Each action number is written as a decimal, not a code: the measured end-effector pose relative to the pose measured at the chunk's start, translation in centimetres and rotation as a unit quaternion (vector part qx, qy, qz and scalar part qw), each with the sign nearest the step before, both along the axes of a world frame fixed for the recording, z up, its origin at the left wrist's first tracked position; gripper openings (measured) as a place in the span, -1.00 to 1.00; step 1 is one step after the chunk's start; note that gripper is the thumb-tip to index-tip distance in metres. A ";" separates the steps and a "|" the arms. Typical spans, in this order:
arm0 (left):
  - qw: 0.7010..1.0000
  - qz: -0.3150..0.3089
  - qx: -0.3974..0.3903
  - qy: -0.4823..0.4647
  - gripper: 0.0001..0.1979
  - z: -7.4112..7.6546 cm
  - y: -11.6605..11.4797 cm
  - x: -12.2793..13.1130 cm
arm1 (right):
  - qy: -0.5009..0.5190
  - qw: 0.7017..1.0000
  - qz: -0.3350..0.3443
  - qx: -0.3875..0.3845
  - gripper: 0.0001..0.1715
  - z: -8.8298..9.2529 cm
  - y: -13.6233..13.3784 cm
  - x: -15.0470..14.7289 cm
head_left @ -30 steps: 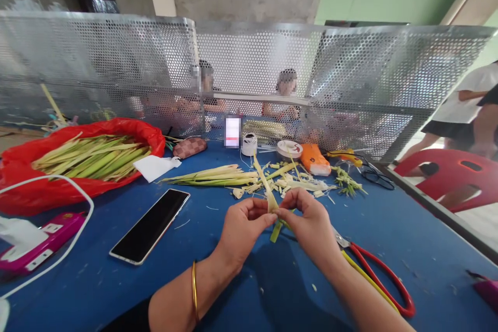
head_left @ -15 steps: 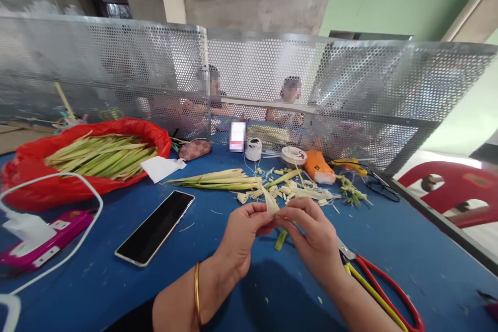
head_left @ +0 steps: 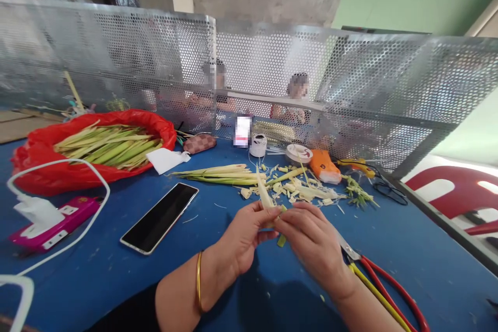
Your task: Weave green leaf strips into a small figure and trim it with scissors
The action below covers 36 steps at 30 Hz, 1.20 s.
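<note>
Between my two hands is a pale green leaf strip (head_left: 264, 193), its pointed tip rising above the fingers and a greener end showing below. My left hand (head_left: 249, 225), with a gold bangle at the wrist, pinches it between thumb and fingers. The fingers of my right hand (head_left: 311, 236) close on the same strip from the other side, partly hiding it. Red-and-yellow-handled scissors (head_left: 373, 275) lie beside my right forearm. Beyond the hands are a bundle of long leaf strips (head_left: 221, 174) and scattered pale cut pieces (head_left: 299, 188).
On the left stand a red bag (head_left: 35, 176) of leaves, a purple power strip (head_left: 58, 225) with a white cable, and a phone (head_left: 159, 218). Farther back are a thread spool (head_left: 258, 146), a tape roll (head_left: 299, 154) and an orange packet (head_left: 326, 166). Behind a perforated metal screen (head_left: 268, 57) sit two people.
The view has shifted slightly. The strip's tip now stands more upright, and my right fingers have curled further over its lower part. Both hands keep hold of it.
</note>
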<state>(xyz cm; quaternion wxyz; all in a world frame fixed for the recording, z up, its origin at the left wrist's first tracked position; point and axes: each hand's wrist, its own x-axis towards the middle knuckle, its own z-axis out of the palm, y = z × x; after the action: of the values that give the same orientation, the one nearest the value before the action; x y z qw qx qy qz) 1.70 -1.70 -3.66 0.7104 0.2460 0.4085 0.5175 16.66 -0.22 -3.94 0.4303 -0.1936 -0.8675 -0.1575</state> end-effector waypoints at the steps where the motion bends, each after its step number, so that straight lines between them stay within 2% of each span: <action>1: 1.000 0.008 0.004 0.003 -0.65 -0.1 0.0 0.0 | -0.014 1.000 -0.001 0.011 -0.78 -0.1 -0.1 0.0; 5: 0.999 0.029 0.010 -0.015 -0.65 -0.1 0.0 0.1 | -0.052 0.997 -0.020 0.045 -0.77 -0.2 -0.4 0.2; 12: 1.000 0.024 0.010 0.007 -0.63 -0.2 0.2 -0.1 | -0.076 0.994 -0.042 0.071 -0.73 -0.1 -0.4 0.7; 20: 0.999 0.017 0.032 0.025 -0.58 0.0 0.2 -0.3 | -0.086 0.993 -0.034 0.079 -0.70 -0.1 -0.5 0.6; 24: 0.999 0.007 0.030 0.021 -0.61 0.2 0.2 -0.4 | -0.089 0.991 -0.040 0.088 -0.72 -0.1 -0.7 0.6; 29: 0.998 0.029 0.051 0.038 -0.68 0.1 0.2 -0.3 | -0.082 0.994 -0.057 0.048 -0.73 -0.1 -0.5 0.3; 36: 0.988 0.055 0.089 0.116 -0.74 0.1 0.4 -0.1 | 0.000 0.999 -0.035 -0.042 -0.82 0.3 0.1 -0.5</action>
<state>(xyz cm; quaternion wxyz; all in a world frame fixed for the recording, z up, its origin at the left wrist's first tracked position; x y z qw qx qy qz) 1.57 -1.27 -3.57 0.6041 0.3439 0.4538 0.5576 16.17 -0.16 -3.60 0.4165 -0.2418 -0.8658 -0.1363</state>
